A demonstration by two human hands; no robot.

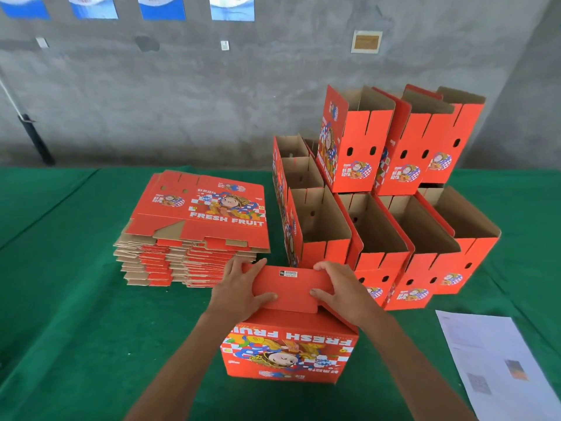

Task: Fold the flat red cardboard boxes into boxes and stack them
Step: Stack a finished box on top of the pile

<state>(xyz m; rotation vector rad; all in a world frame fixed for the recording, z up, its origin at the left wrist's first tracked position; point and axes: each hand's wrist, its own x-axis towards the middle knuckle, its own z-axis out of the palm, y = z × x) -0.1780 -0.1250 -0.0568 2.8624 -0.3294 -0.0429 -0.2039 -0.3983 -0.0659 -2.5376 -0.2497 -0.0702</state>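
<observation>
- The counter [76, 299], under a green cloth, carried everything: finished work to the right, raw stock to the left, and the job in hand at the near middle.
- The folded boxes [394, 232] stood open-topped in a row at the right, touching side by side, with more set on top of them at the back; a new box would most sensibly have joined that group, square against a neighbour so the upper tier stays level.
- The stack of flat boxes [194, 232] lay well left of them, edges a little fanned, so plenty of the task remained.
- The box in hand [288, 354] stood upside down on the counter, its print inverted, just in front of the folded row.
- Its bottom flap [288, 287], red with a small white label, lay across the upturned base, and the step appeared to be locking that base shut.
- The left hand [243, 287] and right hand [337, 287] each held one end of the flap, the grip closed on it, fingers over the far edge and thumbs on its face.
- To do this well, I judged both ends should be pressed down evenly so the tongue seats fully without creasing, and the walls should be kept square while pushing.
- A sheet of paper [491, 360] lay at the near right, apart from the work.
</observation>
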